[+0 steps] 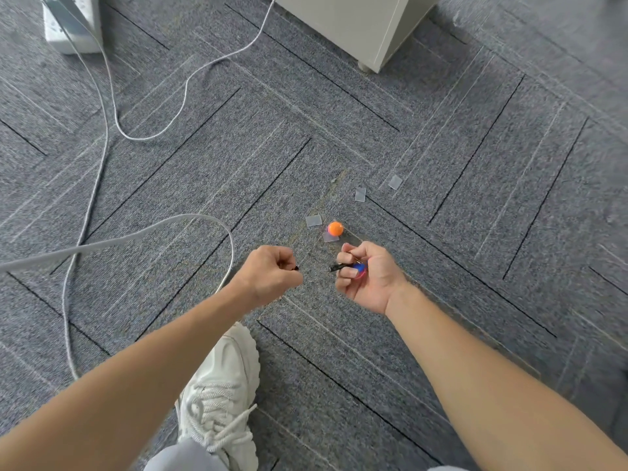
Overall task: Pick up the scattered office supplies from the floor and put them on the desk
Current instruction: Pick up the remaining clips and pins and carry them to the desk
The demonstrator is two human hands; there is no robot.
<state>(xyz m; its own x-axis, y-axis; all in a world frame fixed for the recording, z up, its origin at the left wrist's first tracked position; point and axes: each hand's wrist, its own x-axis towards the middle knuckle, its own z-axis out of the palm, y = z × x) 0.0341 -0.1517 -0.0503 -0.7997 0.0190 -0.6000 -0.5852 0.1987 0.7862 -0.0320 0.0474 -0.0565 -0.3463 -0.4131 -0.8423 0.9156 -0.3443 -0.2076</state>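
Your left hand (268,273), centre frame, is curled, its fingers (284,264) pinching a small black piece (296,267). Your right hand (368,277), just right of it and not touching, is palm up, fingers curled round a black clip (339,267) plus a blue and pink item (360,268); can't tell what that is. On the carpet floor (475,232) just above your right hand: an orange ball (335,228) among clear plastic tabs (313,220), two more tabs further upper right. White cable (190,76) loops across the left, power strip (73,35) upper left, grey cabinet (367,25) at top, white sneaker (221,396) at bottom centre.
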